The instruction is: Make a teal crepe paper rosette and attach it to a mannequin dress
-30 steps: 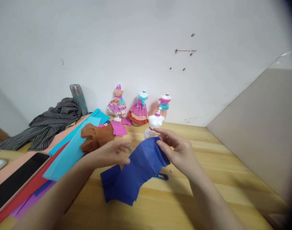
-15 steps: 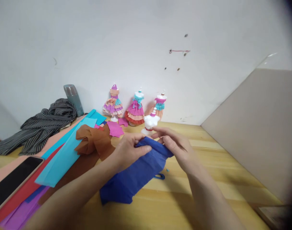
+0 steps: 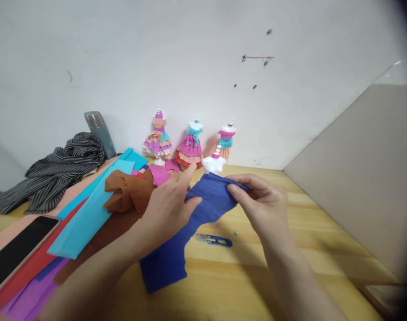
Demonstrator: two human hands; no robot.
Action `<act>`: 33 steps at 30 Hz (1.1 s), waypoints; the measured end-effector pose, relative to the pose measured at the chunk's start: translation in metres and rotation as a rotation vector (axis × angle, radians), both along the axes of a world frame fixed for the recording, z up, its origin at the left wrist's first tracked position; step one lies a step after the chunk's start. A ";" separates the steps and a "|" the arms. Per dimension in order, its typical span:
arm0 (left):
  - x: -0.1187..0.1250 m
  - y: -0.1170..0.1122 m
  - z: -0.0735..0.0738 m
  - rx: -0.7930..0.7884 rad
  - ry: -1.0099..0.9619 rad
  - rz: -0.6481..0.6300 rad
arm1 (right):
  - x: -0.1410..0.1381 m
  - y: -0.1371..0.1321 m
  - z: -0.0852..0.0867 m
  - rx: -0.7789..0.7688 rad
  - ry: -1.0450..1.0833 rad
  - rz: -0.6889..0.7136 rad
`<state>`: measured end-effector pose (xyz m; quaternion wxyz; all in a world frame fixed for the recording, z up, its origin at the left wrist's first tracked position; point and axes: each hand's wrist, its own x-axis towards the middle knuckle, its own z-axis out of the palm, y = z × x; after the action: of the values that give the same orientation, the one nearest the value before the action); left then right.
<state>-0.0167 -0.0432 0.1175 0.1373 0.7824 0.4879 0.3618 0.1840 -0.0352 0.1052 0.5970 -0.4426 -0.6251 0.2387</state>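
Note:
A strip of dark blue crepe paper [image 3: 208, 196] is held up over the table, its upper edge folded and its lower end hanging to the left. My right hand [image 3: 262, 198] pinches the folded right corner between thumb and fingers. At the paper's left edge, my left hand [image 3: 170, 200] has its thumb and index finger apart, the thumb lying against the paper. Just behind the paper stands a small white mannequin [image 3: 214, 165] with a magenta neck band, its lower part hidden. Blue thread snips [image 3: 215, 240] lie on the table below the paper.
Three little mannequins in paper dresses, including a pink-skirted one [image 3: 190, 147], stand along the wall. To the left are brown crepe paper [image 3: 128, 191], turquoise paper [image 3: 90, 214], a phone [image 3: 21, 249], a striped cloth [image 3: 66, 165] and a flask [image 3: 99, 133]. A panel [image 3: 360, 165] borders the right.
My left hand has loosened its pinch on the blue paper, its fingers now spread. My right hand has shifted slightly right along the folded edge. The snips show more fully.

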 end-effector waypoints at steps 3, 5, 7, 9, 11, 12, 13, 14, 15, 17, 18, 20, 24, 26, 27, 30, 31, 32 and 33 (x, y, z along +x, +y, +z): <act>-0.002 -0.016 0.011 0.182 0.174 0.091 | -0.007 -0.008 0.000 0.137 -0.137 -0.058; 0.002 -0.023 0.012 0.219 0.256 0.059 | -0.012 -0.014 0.000 0.220 -0.219 -0.076; 0.008 -0.026 0.008 0.218 0.340 0.039 | -0.017 -0.019 0.000 0.283 -0.269 -0.076; 0.015 -0.025 0.000 0.248 0.370 0.033 | -0.020 -0.023 0.000 0.323 -0.287 -0.066; 0.021 -0.021 -0.008 0.303 0.334 0.026 | -0.022 -0.025 0.001 0.342 -0.291 -0.052; 0.022 -0.019 -0.011 0.341 0.302 0.012 | -0.022 -0.026 0.001 0.348 -0.289 -0.047; 0.023 -0.017 -0.014 0.378 0.270 -0.014 | -0.022 -0.026 0.001 0.350 -0.286 -0.038; 0.023 -0.015 -0.016 0.407 0.239 -0.047 | -0.022 -0.026 0.001 0.351 -0.282 -0.023; 0.023 -0.014 -0.018 0.421 0.213 -0.084 | -0.021 -0.025 0.000 0.350 -0.274 -0.003; 0.021 -0.011 -0.020 0.399 0.179 -0.152 | -0.020 -0.023 -0.001 0.337 -0.253 0.040; 0.020 -0.010 -0.020 0.371 0.167 -0.174 | -0.019 -0.022 -0.001 0.321 -0.239 0.060; 0.017 -0.007 -0.020 0.323 0.148 -0.204 | -0.017 -0.022 -0.001 0.270 -0.192 0.089; 0.011 0.002 -0.016 0.263 0.014 -0.125 | -0.011 -0.021 0.000 0.178 -0.053 0.129; 0.008 0.007 -0.015 0.256 -0.085 -0.080 | -0.009 -0.019 0.001 0.167 0.004 0.083; 0.007 0.010 -0.015 0.264 -0.124 -0.073 | -0.008 -0.016 0.001 0.166 0.031 0.039; 0.007 0.017 -0.016 0.299 -0.217 -0.054 | -0.005 -0.002 -0.003 0.169 0.120 -0.096; 0.009 0.019 -0.016 0.306 -0.251 -0.040 | -0.003 0.004 -0.005 0.170 0.155 -0.124; 0.010 0.022 -0.017 0.308 -0.285 -0.026 | -0.002 0.010 -0.008 0.166 0.195 -0.142; 0.013 0.024 -0.017 0.303 -0.316 -0.018 | -0.001 0.017 -0.011 0.146 0.236 -0.141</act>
<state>-0.0042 -0.0193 0.1002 0.0959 0.7320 0.3935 0.5479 0.1828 -0.0183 0.0938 0.7122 -0.4096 -0.5336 0.2007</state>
